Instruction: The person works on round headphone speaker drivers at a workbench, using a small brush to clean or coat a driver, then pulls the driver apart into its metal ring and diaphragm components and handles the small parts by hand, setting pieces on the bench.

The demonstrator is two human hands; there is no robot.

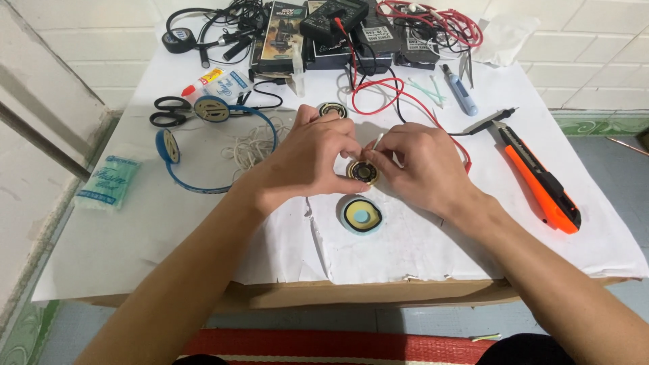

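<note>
My left hand (312, 159) and my right hand (420, 167) meet over the white paper, both pinching a small round speaker driver (363, 172) with a gold rim and dark centre. My right hand also holds a thin white cotton swab (377, 141) that sticks up between its fingers. Just below the hands lies a round yellow and blue earcup part (362, 216). A second round driver (332, 109) rests behind my left hand. The blue headphone band (203, 138) with its earcups lies to the left.
An orange utility knife (541, 181) lies at the right. Black scissors (167, 111), a glue tube (203, 80), a blue pen (461, 91), red and black wires (378, 94), boxes and a multimeter (334, 17) crowd the far side. A tissue pack (108, 181) sits left.
</note>
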